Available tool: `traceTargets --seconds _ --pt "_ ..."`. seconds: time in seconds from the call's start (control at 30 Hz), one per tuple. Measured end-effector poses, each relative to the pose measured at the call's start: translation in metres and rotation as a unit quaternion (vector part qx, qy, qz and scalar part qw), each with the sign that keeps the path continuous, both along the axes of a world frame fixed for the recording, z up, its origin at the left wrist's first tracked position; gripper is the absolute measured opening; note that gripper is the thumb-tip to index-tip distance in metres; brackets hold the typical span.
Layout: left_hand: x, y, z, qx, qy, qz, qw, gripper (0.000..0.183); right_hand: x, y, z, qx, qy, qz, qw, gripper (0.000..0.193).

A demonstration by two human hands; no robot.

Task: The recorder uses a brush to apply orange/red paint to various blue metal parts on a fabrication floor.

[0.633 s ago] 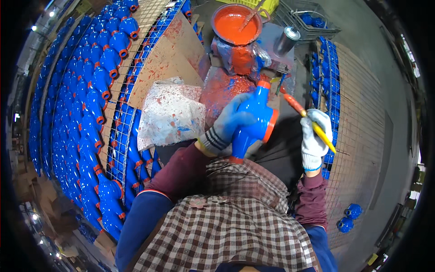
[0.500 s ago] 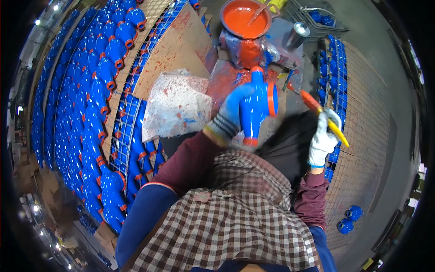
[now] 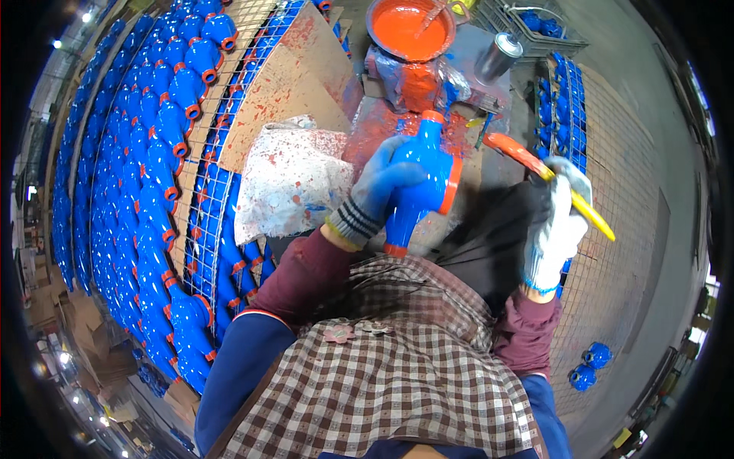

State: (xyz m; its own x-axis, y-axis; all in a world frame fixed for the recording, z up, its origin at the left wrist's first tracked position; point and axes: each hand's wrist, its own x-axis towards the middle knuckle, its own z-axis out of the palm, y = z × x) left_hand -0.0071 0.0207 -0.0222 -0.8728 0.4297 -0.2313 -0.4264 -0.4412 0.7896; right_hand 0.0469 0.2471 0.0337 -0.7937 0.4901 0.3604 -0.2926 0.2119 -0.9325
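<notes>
My left hand (image 3: 382, 183), in a grey-blue knit glove with a striped cuff, grips a glossy blue pipe fitting (image 3: 430, 177) from its left side. The fitting has orange-red bands at its upper and lower ends and on the wide flange facing right. It tilts, with the lower end toward my lap. In a white glove, my right hand (image 3: 560, 222) is closed round the yellow handle of a paintbrush (image 3: 582, 208). The brush's red-coated head (image 3: 506, 145) points up and left, apart from the fitting.
Ahead sits a bowl of orange-red paint (image 3: 413, 32), a metal can (image 3: 499, 57) to its right. A paint-spattered cloth (image 3: 294, 180) and cardboard (image 3: 294, 73) lie left. Rows of blue fittings (image 3: 145, 176) fill the far left; wire mesh (image 3: 612, 206) and a grey crate (image 3: 527, 30) are right.
The fitting has turned, its lower end swinging left and its flange angling downward. My right hand has shifted slightly right, while the brush head has moved up and left.
</notes>
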Motion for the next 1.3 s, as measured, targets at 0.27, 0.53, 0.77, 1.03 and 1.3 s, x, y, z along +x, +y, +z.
traceTargets --seconds 0.27,0.53,0.77,1.03,1.3 --pt "0.017 0.0 0.015 0.002 0.019 -0.075 0.997 0.068 -0.024 -0.007 0.032 0.105 -0.053 0.148 0.982 0.016" --pt "0.024 0.003 0.029 0.082 -0.019 -0.071 0.994 0.061 -0.023 -0.016 0.036 0.162 0.001 0.155 0.975 0.021" --pt "0.03 0.0 -0.007 0.355 -0.149 -0.019 0.923 0.051 -0.016 -0.023 -0.004 -0.044 -0.03 0.039 0.998 0.014" --pt "0.079 -0.047 0.056 0.373 -0.037 0.159 0.913 0.07 -0.008 -0.029 -0.077 0.288 -0.034 0.0 0.957 0.034" --pt "0.173 -0.193 0.067 -0.227 -0.008 0.451 0.863 0.091 -0.014 -0.005 -0.106 -0.18 -0.117 0.004 0.977 0.04"
